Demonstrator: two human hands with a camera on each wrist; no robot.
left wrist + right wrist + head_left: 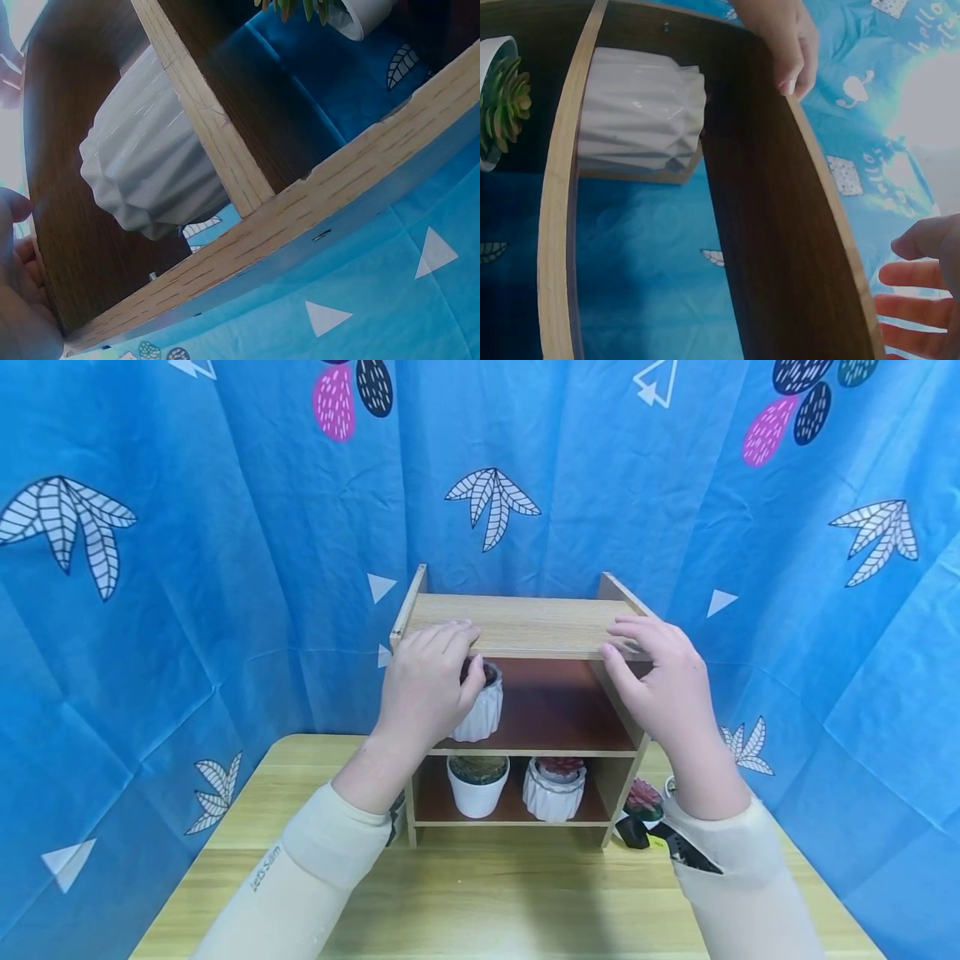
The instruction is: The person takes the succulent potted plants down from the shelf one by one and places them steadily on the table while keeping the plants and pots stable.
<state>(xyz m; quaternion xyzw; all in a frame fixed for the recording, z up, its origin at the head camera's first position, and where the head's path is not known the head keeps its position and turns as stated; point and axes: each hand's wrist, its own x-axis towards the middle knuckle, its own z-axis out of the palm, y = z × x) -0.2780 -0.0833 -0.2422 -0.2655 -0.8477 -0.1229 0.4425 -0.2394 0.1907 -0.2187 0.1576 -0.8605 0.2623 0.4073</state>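
A small wooden shelf unit (525, 627) stands on the table. My left hand (427, 681) rests on the left front of its top board, fingers extended over the surface and thumb by the front edge. My right hand (667, 681) is at the right front corner, fingers spread and holding nothing. In the right wrist view the right fingers (915, 307) lie straight beside the board's edge. On the middle level, partly behind my left hand, sits a white ribbed pot (483, 714). Below are a smooth white pot (477, 797) and a ribbed pot with a red succulent (555, 793).
Right of the unit, a reddish succulent (643, 797) stands on the wooden table (480, 893), partly hidden by my right forearm. Something partly hidden stands left of the unit behind my left sleeve. A blue patterned curtain (300, 527) surrounds the table at the back and sides.
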